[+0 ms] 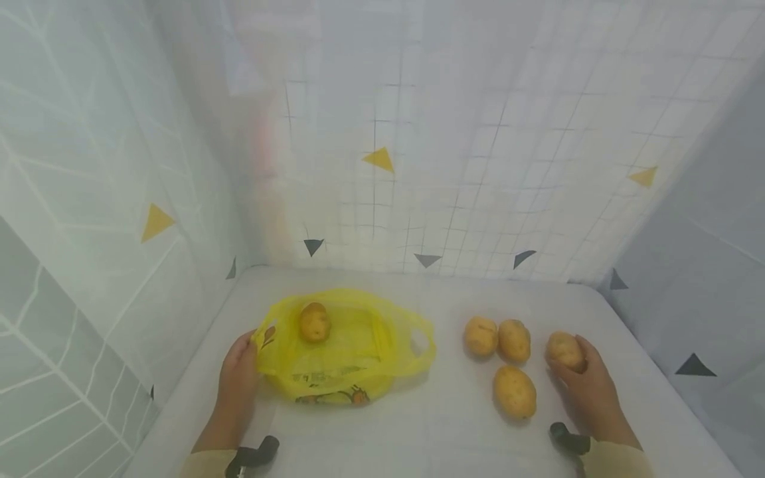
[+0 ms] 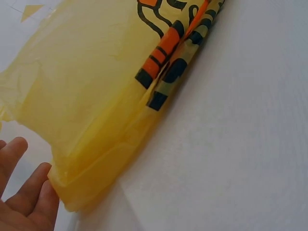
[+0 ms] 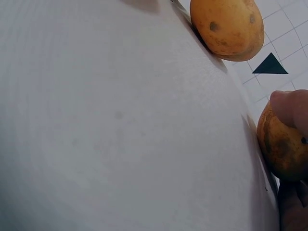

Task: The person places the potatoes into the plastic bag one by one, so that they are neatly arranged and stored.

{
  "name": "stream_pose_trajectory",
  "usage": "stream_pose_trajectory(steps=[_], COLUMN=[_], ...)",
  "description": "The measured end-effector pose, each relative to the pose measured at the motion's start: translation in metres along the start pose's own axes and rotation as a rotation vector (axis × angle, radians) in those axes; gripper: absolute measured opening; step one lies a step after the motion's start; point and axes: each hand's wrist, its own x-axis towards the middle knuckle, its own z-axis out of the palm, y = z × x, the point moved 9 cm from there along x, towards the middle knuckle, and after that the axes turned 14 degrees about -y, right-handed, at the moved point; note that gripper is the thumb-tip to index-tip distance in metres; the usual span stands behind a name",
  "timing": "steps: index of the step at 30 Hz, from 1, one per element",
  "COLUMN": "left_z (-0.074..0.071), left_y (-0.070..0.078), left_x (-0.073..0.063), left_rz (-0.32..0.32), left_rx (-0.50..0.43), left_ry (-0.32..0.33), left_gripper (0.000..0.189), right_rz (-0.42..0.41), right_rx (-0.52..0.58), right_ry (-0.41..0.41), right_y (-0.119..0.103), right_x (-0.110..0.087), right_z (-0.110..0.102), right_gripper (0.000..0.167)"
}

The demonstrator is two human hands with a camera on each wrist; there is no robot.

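A thin yellow plastic bag (image 1: 335, 372) lies spread on the left part of the table, its mouth wide. One potato (image 1: 315, 322) rests in its opening. My left hand (image 1: 238, 372) holds the bag's left edge by the handle, and some fingers show through the film. The left wrist view has fingers (image 2: 41, 190) against the bag's edge; the thumb's grip is unclear there. On the right, my right hand (image 1: 588, 382) grips a potato (image 1: 563, 350) between thumb and fingers, at the table surface. That potato (image 3: 281, 144) is partly cut off in the right wrist view.
Left of my right hand lie two potatoes side by side, one (image 1: 481, 336) beside another (image 1: 514, 340). A larger potato (image 1: 515, 392) sits nearer to me. The white-covered table (image 1: 442, 431) is bordered by hanging patterned sheets (image 1: 478, 166) at the back and both sides.
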Motion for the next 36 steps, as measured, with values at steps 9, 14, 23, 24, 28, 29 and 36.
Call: stream_pose_trajectory(steps=[9, 14, 23, 24, 28, 29, 36], left_z=[-0.001, -0.002, 0.000, 0.000, 0.000, 0.000, -0.001], left_y=[0.006, 0.003, 0.008, 0.009, 0.011, 0.011, 0.003], left_x=[0.000, 0.003, -0.001, -0.001, -0.003, -0.003, -0.003], left_rz=[0.046, 0.030, 0.020, 0.020, 0.045, 0.046, 0.012], left_rx=[0.010, 0.005, -0.001, -0.002, -0.012, -0.016, -0.021], left_ry=[-0.014, -0.014, 0.001, 0.003, -0.004, -0.007, 0.004], left_gripper=[0.055, 0.054, 0.052, 0.052, 0.053, 0.053, 0.053], right_rz=[-0.015, 0.002, 0.025, 0.022, 0.013, 0.012, 0.026], right_rx=[0.024, 0.029, 0.044, 0.041, 0.047, 0.052, 0.065], right_ry=[0.023, 0.031, 0.036, 0.039, 0.058, 0.061, 0.059], right_y=[-0.002, 0.002, 0.005, 0.004, 0.002, 0.002, 0.002], right_x=[0.001, 0.001, 0.000, -0.001, -0.003, -0.004, -0.006], right_z=[-0.001, -0.002, -0.002, -0.003, -0.005, -0.005, -0.004], right_gripper=[0.112, 0.114, 0.113, 0.112, 0.112, 0.112, 0.114])
